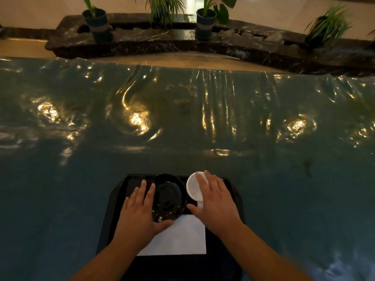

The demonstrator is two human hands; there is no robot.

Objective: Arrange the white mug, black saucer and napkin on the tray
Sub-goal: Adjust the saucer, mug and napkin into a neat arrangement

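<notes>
Black tray bearing saucer, mug and napkin; left hand grasps saucer, right hand grasps mug.

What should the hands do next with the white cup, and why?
Probably lift the round white mug with the right hand onto the glossy black saucer. The mug stands beside the saucer on the black tray, and the left hand steadies the saucer above the white napkin.

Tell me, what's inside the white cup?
The white mug looks empty; only its pale inside shows. The right hand covers part of it, so that part stays hidden.
</notes>
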